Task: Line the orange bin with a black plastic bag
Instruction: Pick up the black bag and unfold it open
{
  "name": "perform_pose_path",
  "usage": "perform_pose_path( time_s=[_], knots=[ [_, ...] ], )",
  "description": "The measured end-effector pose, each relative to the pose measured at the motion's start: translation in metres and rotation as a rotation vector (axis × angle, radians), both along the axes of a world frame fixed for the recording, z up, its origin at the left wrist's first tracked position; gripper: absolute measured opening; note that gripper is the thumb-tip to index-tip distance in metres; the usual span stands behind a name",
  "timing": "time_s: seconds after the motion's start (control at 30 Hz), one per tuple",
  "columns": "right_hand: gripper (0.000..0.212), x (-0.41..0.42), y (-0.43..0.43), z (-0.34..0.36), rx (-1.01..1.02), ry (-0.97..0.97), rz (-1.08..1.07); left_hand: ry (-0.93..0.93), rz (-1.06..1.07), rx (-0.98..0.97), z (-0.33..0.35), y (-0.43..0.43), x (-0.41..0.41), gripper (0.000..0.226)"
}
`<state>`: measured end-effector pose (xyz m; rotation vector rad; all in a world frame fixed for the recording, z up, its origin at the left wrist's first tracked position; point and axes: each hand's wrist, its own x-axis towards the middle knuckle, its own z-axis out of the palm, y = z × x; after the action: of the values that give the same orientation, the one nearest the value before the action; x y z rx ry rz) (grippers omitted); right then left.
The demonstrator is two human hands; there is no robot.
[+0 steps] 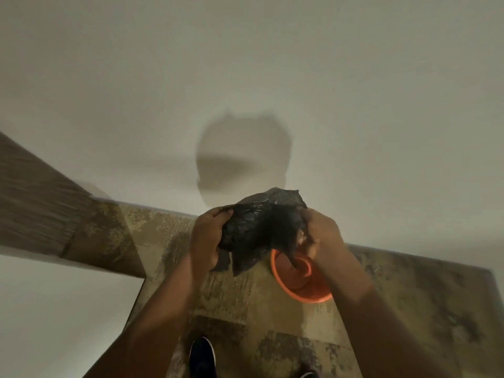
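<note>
Both hands, left hand (206, 236), right hand (319, 230), clenched on crumpled black bag (253, 227).

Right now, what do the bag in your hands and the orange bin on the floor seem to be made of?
Black bag: thin plastic film, judging by its crinkles and faint sheen. Orange bin: probably moulded plastic, with a smooth, even-coloured rim and wall. Floor: mottled tile or vinyl; too blurred to tell which.

Head-worn view, steeply down, close over floor (272, 309) and wall (245, 77).
</note>
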<state>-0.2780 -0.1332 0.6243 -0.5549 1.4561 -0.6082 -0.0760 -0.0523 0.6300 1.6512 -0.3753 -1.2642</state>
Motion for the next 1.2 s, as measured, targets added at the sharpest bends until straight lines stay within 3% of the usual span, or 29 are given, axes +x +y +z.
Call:
perform_pose_path(
  time_s=[0.1, 0.23, 0.4, 0.53, 0.63, 0.7, 0.77, 0.9, 1.0, 1.07, 1.2],
  knots=[
    [0.023, -0.033, -0.006, 0.032, -0.140, 0.115, 0.042, -0.250, -0.080, -0.046, 0.031, -0.006, -0.004, 0.013],
    [0.032, -0.077, -0.005, 0.078, -0.270, 0.269, 0.163, -0.629, -0.294, -0.105, 0.066, -0.015, -0.005, 0.022],
    [0.046, -0.117, -0.003, 0.126, -0.345, 0.342, 0.229, -0.823, -0.352, -0.125, 0.105, -0.031, -0.010, 0.032],
    [0.035, -0.127, 0.004, 0.163, -0.265, 0.207, 0.091, -0.832, -0.231, -0.106, 0.136, -0.041, -0.035, 0.023],
    [0.037, -0.122, 0.010, 0.197, -0.172, -0.078, -0.079, -0.944, -0.172, -0.240, 0.161, -0.040, -0.067, 0.049],
    [0.031, -0.115, 0.012, 0.222, -0.150, -0.198, -0.107, -0.928, -0.221, -0.361, 0.178, -0.039, -0.091, 0.068],
    [0.027, -0.107, 0.013, 0.247, -0.136, -0.375, -0.104, -0.811, -0.349, -0.342, 0.190, -0.038, -0.116, 0.087],
    [0.020, -0.099, 0.008, 0.288, -0.145, -0.590, -0.024, -0.262, -0.473, -0.138, 0.203, -0.036, -0.149, 0.108],
    [0.018, -0.102, 0.003, 0.310, -0.179, -0.616, 0.058, -0.071, -0.534, -0.117, 0.207, -0.032, -0.163, 0.098],
    [0.014, -0.103, 0.000, 0.321, -0.236, -0.591, 0.089, -0.120, -0.535, -0.172, 0.211, -0.031, -0.171, 0.082],
    [0.015, -0.112, -0.008, 0.339, -0.234, -0.572, 0.110, -0.340, -0.411, -0.296, 0.227, -0.041, -0.172, 0.025]
  ],
)
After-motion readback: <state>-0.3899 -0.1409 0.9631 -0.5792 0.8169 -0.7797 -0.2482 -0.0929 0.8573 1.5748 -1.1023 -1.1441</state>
